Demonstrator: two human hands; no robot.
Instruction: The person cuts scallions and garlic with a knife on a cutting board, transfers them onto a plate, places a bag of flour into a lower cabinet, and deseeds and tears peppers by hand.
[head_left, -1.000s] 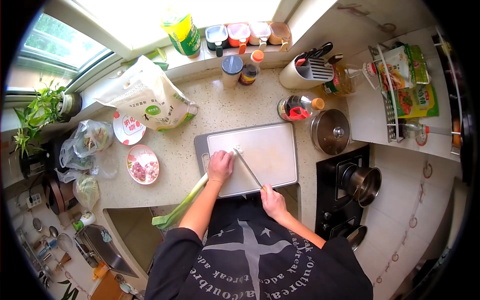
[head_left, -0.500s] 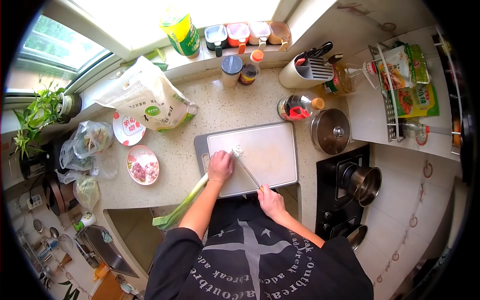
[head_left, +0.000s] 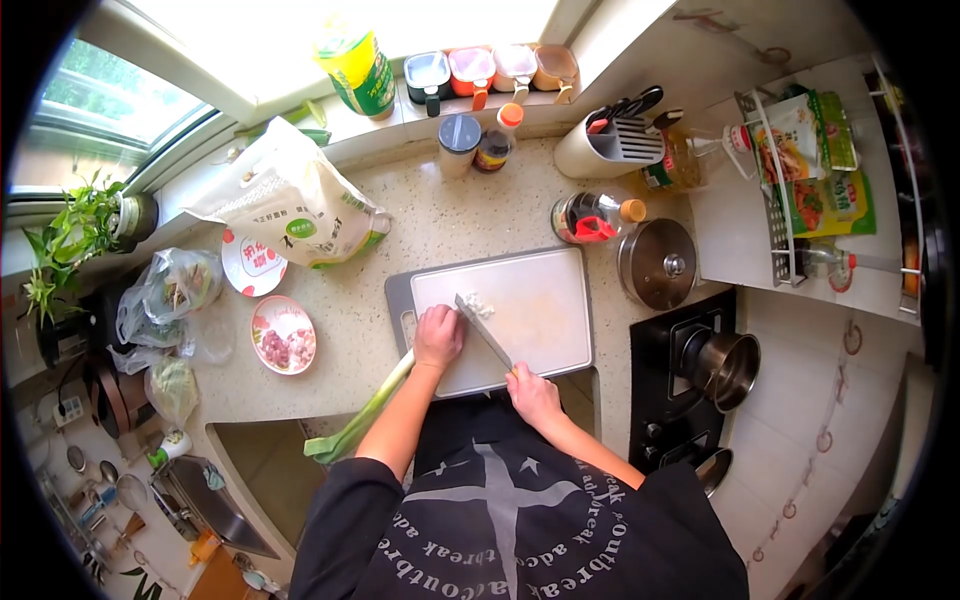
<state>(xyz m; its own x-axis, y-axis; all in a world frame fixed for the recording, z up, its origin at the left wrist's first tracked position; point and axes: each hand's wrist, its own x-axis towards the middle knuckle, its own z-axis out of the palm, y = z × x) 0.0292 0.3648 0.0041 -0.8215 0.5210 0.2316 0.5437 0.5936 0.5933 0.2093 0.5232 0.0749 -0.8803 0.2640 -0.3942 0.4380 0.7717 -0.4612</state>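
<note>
My left hand (head_left: 438, 336) is closed on the white end of a large green onion (head_left: 362, 420) at the left part of the cutting board (head_left: 545, 315). The stalk's green leaves run under my left forearm and hang past the counter edge. In my right hand (head_left: 535, 396), at the board's near edge, is the handle of a kitchen knife (head_left: 488, 338). Its blade slants up and left, with the tip close to my left fingers. Small chopped white onion pieces (head_left: 480, 304) lie just right of the blade's tip. My left fingertips are partly hidden.
Left of the board sit a bowl of raw meat pieces (head_left: 283, 335), a plate (head_left: 252, 262) and a large white bag (head_left: 300, 205). A sauce bottle (head_left: 590, 218) and a glass-lidded pot lid (head_left: 657, 263) stand right, beside the stove (head_left: 665, 390) with a pan (head_left: 727, 370).
The knife has shifted slightly left, away from the chopped pieces, and more of its blade's side shows. My left hand stays on the green onion. The whole view has shifted a little.
</note>
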